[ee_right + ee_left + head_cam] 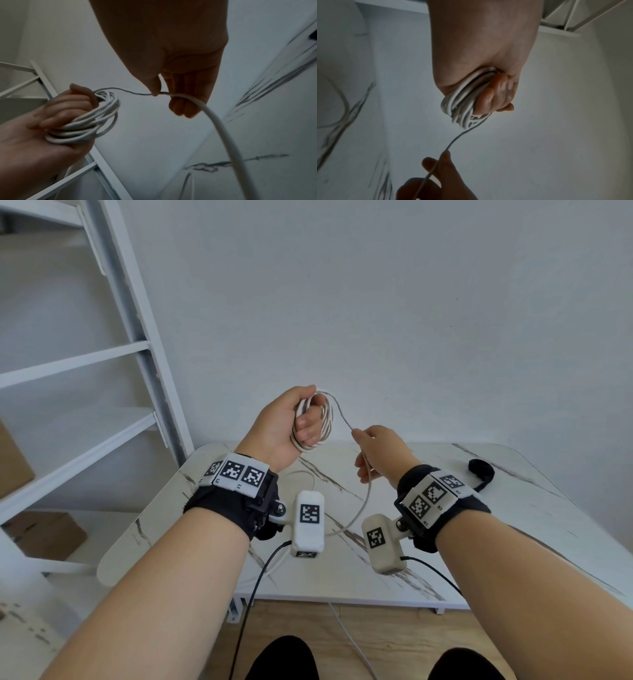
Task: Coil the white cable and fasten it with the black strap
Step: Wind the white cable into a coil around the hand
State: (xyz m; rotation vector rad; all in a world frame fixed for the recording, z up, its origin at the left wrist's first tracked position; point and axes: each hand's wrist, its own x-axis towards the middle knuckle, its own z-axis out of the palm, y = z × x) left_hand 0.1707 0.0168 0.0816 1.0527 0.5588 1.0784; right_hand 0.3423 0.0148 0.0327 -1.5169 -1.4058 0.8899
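My left hand [294, 422] is raised above the table and grips a bundle of several loops of the white cable [323, 422], its fingers curled through the coil [464, 108] [89, 121]. A single strand runs from the coil to my right hand [376, 450], which pinches it between thumb and fingers [157, 93]. Below that hand the loose cable [366, 498] hangs down to the table and off its front edge. The black strap [481, 474] lies on the table at the right, behind my right wrist, untouched.
A white marble-patterned table [513, 542] stands against a plain wall. A white shelf frame [137, 354] rises at the left with cardboard boxes [44, 529] low beside it. Black camera leads [253, 587] hang from both wrists. Dark knees show at the bottom.
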